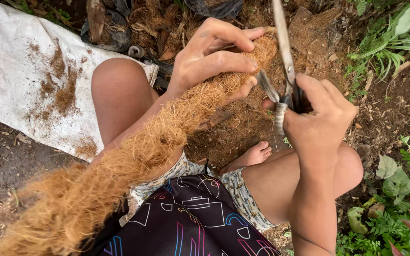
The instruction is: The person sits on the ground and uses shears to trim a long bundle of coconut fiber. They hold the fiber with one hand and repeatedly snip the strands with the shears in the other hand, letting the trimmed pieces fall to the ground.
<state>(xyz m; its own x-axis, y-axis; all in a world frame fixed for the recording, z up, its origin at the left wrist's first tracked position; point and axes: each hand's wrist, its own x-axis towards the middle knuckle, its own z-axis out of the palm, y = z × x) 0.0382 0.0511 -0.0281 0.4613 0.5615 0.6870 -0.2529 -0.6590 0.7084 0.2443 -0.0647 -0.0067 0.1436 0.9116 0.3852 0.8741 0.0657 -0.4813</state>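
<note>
Fibre rope (pixel 167 137), a thick orange-brown coir bundle, is running from seven o'clock up to one o'clock across the knee. Left hand (pixel 212 54) is clamping its tip, fingers curled. Right hand (pixel 316 118) is gripping open shears (pixel 283 71) at three o'clock; keeping fingertips behind the blades looks wise, with the white sack (pixel 20 71) lying at ten o'clock

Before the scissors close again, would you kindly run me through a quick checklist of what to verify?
1. Left hand grips the end of the fibre rope: ok.
2. Right hand holds the scissors by the handles: ok.
3. Blades open, by the rope's end: ok.
4. Left thumb and fingertips clear of the blades: not ok, the thumb lies right beside one blade.
5. Bare foot away from the cut: ok, it rests lower on the ground.
6. Fibres actually between the blades: cannot tell.
</note>
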